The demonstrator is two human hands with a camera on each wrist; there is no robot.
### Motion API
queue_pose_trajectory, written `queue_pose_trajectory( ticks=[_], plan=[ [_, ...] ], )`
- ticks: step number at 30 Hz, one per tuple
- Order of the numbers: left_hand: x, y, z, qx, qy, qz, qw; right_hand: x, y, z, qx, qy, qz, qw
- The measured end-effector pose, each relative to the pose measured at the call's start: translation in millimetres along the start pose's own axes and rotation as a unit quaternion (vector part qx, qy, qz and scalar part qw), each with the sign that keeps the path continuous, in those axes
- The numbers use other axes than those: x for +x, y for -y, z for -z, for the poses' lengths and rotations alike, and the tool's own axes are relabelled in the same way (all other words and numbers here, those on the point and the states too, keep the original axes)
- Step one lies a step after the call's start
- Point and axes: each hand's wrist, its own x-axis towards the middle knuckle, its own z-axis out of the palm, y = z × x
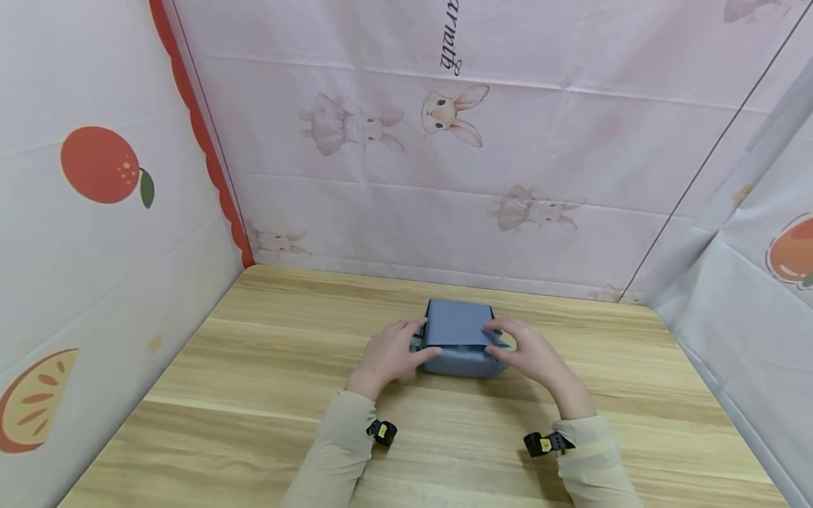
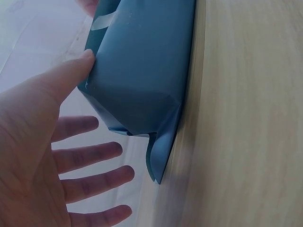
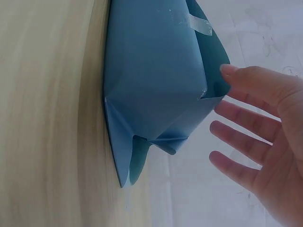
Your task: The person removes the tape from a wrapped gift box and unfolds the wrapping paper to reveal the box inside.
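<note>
A box-shaped package [image 1: 460, 324] in blue wrapping paper lies on the table between both hands. A short strip of clear tape [image 3: 200, 24] sits on its near upper edge, where the paper's edge [image 3: 218, 68] stands a little away. At the ends the paper is folded into pointed flaps [image 2: 161, 158] that stick out. My left hand [image 1: 390, 353] is at the left end, its thumb touching the upper edge, the other fingers spread apart. My right hand [image 1: 530, 353] is at the right end, thumb tip against the raised paper edge, its fingers extended and partly hidden behind the paper.
The wood-grain table [image 1: 254, 437] stretches around the package. Behind it hangs a pale cloth [image 1: 394, 233] with rabbit prints. Fruit-printed cloths stand at the left [image 1: 184, 296] and right [image 1: 762, 317]. Each wrist wears a small black camera [image 1: 383, 432].
</note>
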Motion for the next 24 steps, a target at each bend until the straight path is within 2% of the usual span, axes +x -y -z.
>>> queue_pose_trajectory(
  ticks=[14, 24],
  plan=[
    [2.5, 2.5, -4.6, 0.005, -0.002, 0.018, 0.9998, 3.9, 2, -3, -0.026, -0.08, 0.025, 0.9962],
    [2.6, 2.7, -3.4, 0.006, -0.004, 0.026, 0.9996, 16.9, 4, -2, -0.071, -0.126, 0.025, 0.9891]
  ],
)
